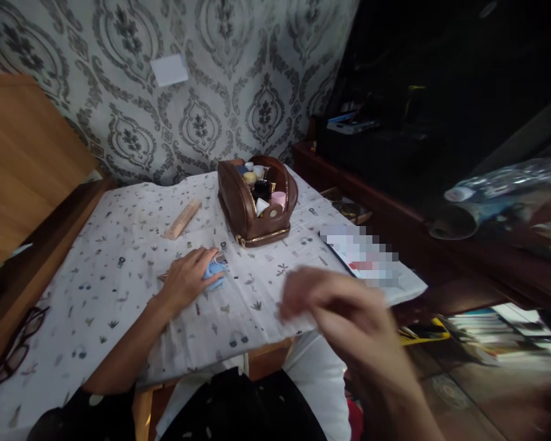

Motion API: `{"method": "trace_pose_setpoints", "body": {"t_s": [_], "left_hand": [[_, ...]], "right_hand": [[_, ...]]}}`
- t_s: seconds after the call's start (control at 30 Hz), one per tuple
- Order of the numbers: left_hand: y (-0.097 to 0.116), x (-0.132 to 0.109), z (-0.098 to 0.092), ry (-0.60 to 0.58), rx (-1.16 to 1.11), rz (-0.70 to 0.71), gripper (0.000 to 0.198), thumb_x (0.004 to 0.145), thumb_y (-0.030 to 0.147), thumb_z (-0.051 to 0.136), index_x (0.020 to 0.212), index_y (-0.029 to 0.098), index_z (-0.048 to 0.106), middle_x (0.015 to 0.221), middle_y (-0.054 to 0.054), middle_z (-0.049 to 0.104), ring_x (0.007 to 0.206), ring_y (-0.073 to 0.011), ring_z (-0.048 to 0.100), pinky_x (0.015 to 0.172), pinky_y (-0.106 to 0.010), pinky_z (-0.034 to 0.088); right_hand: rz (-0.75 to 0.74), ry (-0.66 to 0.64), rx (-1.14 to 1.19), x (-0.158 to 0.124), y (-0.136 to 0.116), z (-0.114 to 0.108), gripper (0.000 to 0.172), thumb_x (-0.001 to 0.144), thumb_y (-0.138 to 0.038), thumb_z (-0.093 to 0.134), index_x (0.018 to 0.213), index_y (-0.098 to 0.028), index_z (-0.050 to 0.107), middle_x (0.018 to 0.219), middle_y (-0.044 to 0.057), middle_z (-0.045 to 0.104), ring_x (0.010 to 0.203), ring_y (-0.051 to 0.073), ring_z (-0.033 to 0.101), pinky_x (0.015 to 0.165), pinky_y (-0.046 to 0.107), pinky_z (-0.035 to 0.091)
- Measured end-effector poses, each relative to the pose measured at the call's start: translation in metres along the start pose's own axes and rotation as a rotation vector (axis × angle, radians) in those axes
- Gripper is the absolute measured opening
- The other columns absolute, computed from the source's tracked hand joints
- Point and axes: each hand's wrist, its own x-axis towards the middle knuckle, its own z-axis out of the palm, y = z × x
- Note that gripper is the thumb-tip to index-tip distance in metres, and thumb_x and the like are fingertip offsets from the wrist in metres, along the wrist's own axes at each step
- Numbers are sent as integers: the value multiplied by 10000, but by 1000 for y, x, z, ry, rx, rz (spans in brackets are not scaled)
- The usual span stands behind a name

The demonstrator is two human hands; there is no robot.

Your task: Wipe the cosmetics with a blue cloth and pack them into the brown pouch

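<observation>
Right hand (335, 300): lower right of centre, nearest, over the front edge of the worktop (252, 321); its fingers curl inward, but blur hides whether they hold anything, so I cannot tell.
Left hand (188, 278): left of centre, palm down, fingers and thumb closed on the cloth.
Cloth (217, 277): blue, bunched at the right side of the left hand, a little left of the frame's middle. Likely soft and very light, giving way under any pinch; best gathered in a fold between thumb and fingertips.
Shiny piece (221, 259): at the cloth's upper edge, too small to name; probably hard and slick, so held more surely through the fabric than bare.
Tube (183, 218): beige-pink, lying flat beyond the left hand, left of the bag and apart from it. Probably light and squeezable; take it lightly across the middle.
Bag (234, 199): brown, upright, unzipped, upper middle of the frame. The sides look supple, the load moderate; best lifted with both hands low on its flanks.
Pink jar (278, 198): in the bag's mouth, right side; likely smooth and rigid, to be pinched by its rim.
</observation>
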Motion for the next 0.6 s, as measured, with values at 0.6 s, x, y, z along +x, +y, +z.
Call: {"method": "trace_pose_setpoints", "body": {"t_s": [0.6], "left_hand": [[19, -29, -4, 11, -166, 154, 622, 973, 620, 416, 1429, 200, 366, 1151, -119, 701, 990, -245, 698, 778, -332, 545]], "right_hand": [[206, -91, 106, 30, 55, 49, 283, 877, -418, 679, 1056, -199, 663, 895, 40, 718, 811, 178, 662, 730, 310, 526]]}}
